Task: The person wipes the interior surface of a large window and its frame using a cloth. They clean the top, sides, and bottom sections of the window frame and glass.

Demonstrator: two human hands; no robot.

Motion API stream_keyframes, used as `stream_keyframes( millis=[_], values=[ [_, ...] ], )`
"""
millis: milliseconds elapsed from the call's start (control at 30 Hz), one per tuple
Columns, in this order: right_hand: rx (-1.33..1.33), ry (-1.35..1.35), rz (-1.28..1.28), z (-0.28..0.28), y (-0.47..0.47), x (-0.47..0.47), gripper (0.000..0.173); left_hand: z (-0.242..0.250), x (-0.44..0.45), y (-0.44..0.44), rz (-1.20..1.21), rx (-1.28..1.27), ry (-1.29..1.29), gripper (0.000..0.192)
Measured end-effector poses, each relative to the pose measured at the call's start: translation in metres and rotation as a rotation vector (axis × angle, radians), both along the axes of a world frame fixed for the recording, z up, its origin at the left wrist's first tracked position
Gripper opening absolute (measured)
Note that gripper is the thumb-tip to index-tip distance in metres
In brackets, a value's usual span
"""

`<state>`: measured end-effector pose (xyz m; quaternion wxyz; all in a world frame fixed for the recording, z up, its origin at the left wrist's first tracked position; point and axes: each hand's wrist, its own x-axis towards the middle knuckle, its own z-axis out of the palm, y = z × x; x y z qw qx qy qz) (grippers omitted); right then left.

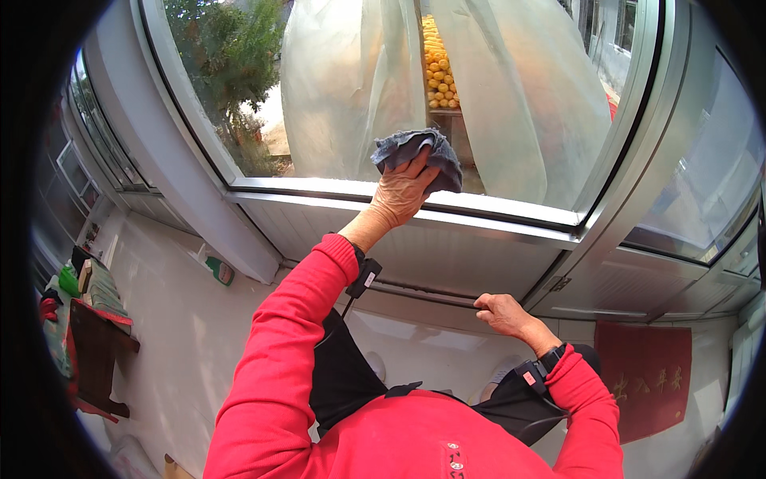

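Note:
Stretched forward, my left hand (402, 190) presses a bunched grey cloth (447, 164) against the lower part of a large window pane (335, 120), just above the metal sill of the frame (508, 211). Its fingers lie over the cloth. Lower and to the right, my right hand (504, 314) hangs in front of the lower metal panel, above my knee, with its fingers curled and nothing seen in them. Whether its fingertips touch one another is hard to tell. Both wrists wear black straps with small boxes.
A green-labelled bottle (220, 271) lies on the tiled floor by the white pillar (197, 149). A dark wooden bench (99, 353) with cushions stands at left. On the right are a glazed door (694, 179) and a red mat (643, 377). Outside, plastic sheeting (359, 72) hangs around stacked corn cobs (440, 75).

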<state>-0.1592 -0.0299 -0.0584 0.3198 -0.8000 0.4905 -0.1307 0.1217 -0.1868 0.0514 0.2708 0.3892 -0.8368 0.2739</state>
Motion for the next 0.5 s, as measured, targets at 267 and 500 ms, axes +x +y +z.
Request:
stream_keyframes(
  millis=[267, 500],
  values=[
    [-0.146, 0.051, 0.042, -0.006, 0.006, -0.003, 0.024, 0.095, 0.025, -0.032, -0.135, -0.278, -0.172, 0.063],
    [-0.277, 0.056, 0.108, -0.011, 0.003, 0.004, 0.018, 0.316, -0.016, -0.074, -0.291, -0.779, 0.008, 0.054]
  ],
)
